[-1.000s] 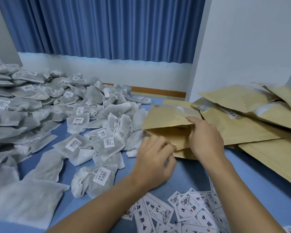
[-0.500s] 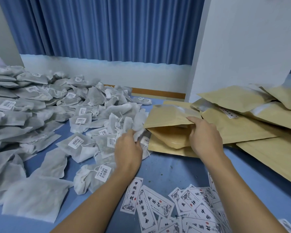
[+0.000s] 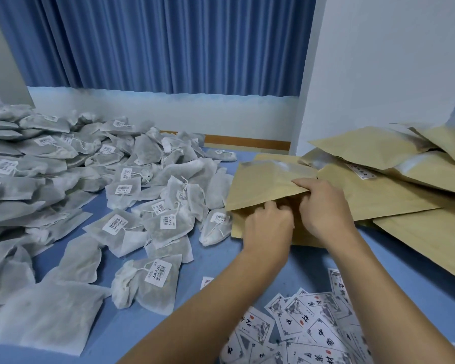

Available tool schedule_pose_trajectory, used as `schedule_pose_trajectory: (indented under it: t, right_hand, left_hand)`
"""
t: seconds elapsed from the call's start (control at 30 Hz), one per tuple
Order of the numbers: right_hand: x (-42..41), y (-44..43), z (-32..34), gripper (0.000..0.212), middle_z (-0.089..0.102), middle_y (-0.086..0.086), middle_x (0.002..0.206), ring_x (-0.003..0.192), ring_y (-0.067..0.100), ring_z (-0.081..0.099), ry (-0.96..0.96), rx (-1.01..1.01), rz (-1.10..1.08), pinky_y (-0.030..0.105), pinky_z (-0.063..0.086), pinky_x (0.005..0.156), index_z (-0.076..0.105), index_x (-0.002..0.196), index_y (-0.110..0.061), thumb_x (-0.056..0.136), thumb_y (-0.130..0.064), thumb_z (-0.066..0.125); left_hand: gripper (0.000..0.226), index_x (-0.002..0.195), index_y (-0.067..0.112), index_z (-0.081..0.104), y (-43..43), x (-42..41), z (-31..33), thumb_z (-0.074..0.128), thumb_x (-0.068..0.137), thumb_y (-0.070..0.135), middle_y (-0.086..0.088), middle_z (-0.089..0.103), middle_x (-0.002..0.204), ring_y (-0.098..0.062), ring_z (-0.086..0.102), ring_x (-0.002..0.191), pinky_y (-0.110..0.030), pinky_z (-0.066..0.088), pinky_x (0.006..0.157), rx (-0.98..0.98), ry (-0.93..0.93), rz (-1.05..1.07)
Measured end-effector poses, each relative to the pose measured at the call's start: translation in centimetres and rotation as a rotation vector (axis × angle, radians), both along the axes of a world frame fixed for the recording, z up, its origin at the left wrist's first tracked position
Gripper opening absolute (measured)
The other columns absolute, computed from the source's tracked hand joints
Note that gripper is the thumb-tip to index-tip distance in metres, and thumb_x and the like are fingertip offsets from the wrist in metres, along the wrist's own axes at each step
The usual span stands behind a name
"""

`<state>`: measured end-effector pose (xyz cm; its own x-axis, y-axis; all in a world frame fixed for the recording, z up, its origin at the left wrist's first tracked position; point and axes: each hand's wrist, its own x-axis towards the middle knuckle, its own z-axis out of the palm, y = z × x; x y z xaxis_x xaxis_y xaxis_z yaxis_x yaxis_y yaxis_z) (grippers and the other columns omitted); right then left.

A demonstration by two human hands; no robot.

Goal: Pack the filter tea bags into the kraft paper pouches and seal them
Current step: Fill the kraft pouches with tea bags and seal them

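An open kraft paper pouch (image 3: 263, 179) lies on the blue table, its mouth facing me. My right hand (image 3: 323, 206) pinches the pouch's upper flap at its edge and holds the mouth open. My left hand (image 3: 268, 227) is at the mouth with its fingertips tucked inside, under the flap. What those fingers hold is hidden by the paper. A big heap of grey filter tea bags (image 3: 121, 190) with barcode tags covers the table to the left, the nearest ones touching the pouch's left edge.
More kraft pouches (image 3: 378, 195) lie stacked at the right, against a white wall. Printed paper labels (image 3: 307, 324) are scattered near the front edge under my forearms. A blue curtain hangs behind the table.
My left hand went from the pouch to the tea bag heap, then came back right to the pouch mouth. My right hand stayed holding the flap.
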<state>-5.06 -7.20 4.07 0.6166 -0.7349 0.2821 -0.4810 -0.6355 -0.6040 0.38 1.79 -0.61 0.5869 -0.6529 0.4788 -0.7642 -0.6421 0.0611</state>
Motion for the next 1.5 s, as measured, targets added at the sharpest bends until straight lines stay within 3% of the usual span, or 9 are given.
schedule_pose_trajectory:
  t: [0.13, 0.2, 0.3, 0.6, 0.7, 0.83, 1.0, 1.23, 1.5]
  right_hand:
    - [0.1, -0.3, 0.1, 0.057, 0.067, 0.009, 0.124, 0.110, 0.032, 0.060, -0.058, -0.025, 0.045, 0.036, 0.051, 0.094, 0.067, 0.129, -0.031, 0.089, 0.001, 0.041]
    - [0.1, -1.0, 0.1, 0.057, 0.066, 0.009, 0.125, 0.112, 0.032, 0.059, -0.070, -0.026, 0.019, 0.032, 0.049, 0.094, 0.065, 0.132, -0.033, 0.091, -0.001, 0.041]
    - [0.3, -1.5, -0.4, 0.061, 0.066, 0.010, 0.123, 0.110, 0.033, 0.060, -0.027, -0.037, 0.001, 0.034, 0.050, 0.092, 0.061, 0.135, -0.036, 0.090, 0.000, 0.040]
    - [0.4, 0.3, -1.2, 0.063, 0.060, 0.007, 0.086, 0.082, 0.032, 0.054, 0.070, -0.162, -0.045, 0.035, 0.043, 0.067, 0.059, 0.129, -0.045, 0.085, -0.004, 0.042]
    - [0.3, 0.6, -1.3, 0.065, 0.060, 0.009, 0.089, 0.080, 0.031, 0.051, 0.070, -0.158, -0.057, 0.034, 0.042, 0.067, 0.059, 0.132, -0.043, 0.085, -0.001, 0.041]
    - [0.3, 1.0, -1.0, 0.062, 0.052, 0.003, 0.083, 0.078, 0.029, 0.050, 0.102, -0.181, -0.058, 0.035, 0.045, 0.066, 0.061, 0.129, -0.040, 0.086, 0.000, 0.042]
    - [0.3, 0.9, -1.3, 0.063, 0.066, 0.011, 0.102, 0.090, 0.035, 0.060, 0.100, -0.188, -0.056, 0.037, 0.051, 0.072, 0.058, 0.134, -0.039, 0.088, 0.000, 0.042]
    - [0.3, 0.3, -1.3, 0.061, 0.065, 0.012, 0.112, 0.099, 0.037, 0.060, 0.060, -0.174, -0.083, 0.033, 0.040, 0.071, 0.057, 0.136, -0.039, 0.091, -0.002, 0.042]
    - [0.0, -0.7, -0.4, 0.055, 0.066, 0.008, 0.119, 0.105, 0.036, 0.059, 0.032, -0.120, -0.042, 0.039, 0.051, 0.084, 0.063, 0.130, -0.038, 0.088, -0.007, 0.045]
  left_hand:
    - [0.048, 0.151, 0.013, 0.037, -4.9, 2.3, 1.1, 0.046, 0.104, 0.022, -0.010, 0.037, 0.156, -0.019, 0.040, 0.142, -0.028, 0.029, 0.116, -0.068, 0.289, -0.200]
    - [0.047, 0.153, 0.006, 0.033, -5.3, 3.5, 2.1, 0.037, 0.108, 0.021, -0.002, 0.034, 0.156, 0.000, 0.046, 0.134, -0.015, 0.030, 0.112, -0.053, 0.516, -0.307]
    - [0.048, 0.152, 0.009, 0.036, -6.3, 4.6, 1.9, 0.040, 0.107, 0.025, -0.014, 0.033, 0.160, -0.027, 0.032, 0.147, -0.036, 0.020, 0.120, -0.010, 0.560, -0.233]
    - [0.005, 0.084, 0.012, 0.068, 1.5, 0.5, -2.1, 0.064, 0.083, 0.013, -0.003, 0.063, 0.080, -0.026, 0.058, 0.073, -0.039, 0.041, 0.066, -0.453, -0.113, -0.386]
    - [0.020, 0.106, 0.019, 0.064, 4.4, 0.1, -2.2, 0.057, 0.087, 0.019, 0.006, 0.062, 0.093, -0.020, 0.056, 0.086, -0.039, 0.042, 0.079, -0.763, 0.045, -0.148]
    - [0.068, 0.143, 0.025, 0.028, 6.6, 2.3, -4.3, 0.060, 0.083, 0.021, -0.002, 0.046, 0.137, -0.026, 0.043, 0.128, -0.045, 0.040, 0.100, -0.392, 0.319, 0.305]
    - [0.034, 0.124, 0.028, 0.057, 7.1, 4.1, -4.7, 0.061, 0.090, 0.023, -0.001, 0.066, 0.111, -0.027, 0.060, 0.105, -0.040, 0.047, 0.082, -0.377, 0.328, 0.275]
    - [0.014, 0.093, 0.010, 0.069, 7.4, 2.6, -2.7, 0.060, 0.084, 0.003, -0.001, 0.055, 0.091, 0.000, 0.052, 0.086, -0.010, 0.037, 0.072, -1.172, 0.052, -0.122]
    - [0.021, 0.100, 0.012, 0.067, 5.7, -1.6, -1.7, 0.064, 0.088, -0.005, -0.005, 0.048, 0.093, -0.028, 0.052, 0.070, -0.030, 0.042, 0.067, -0.933, -0.310, -0.622]
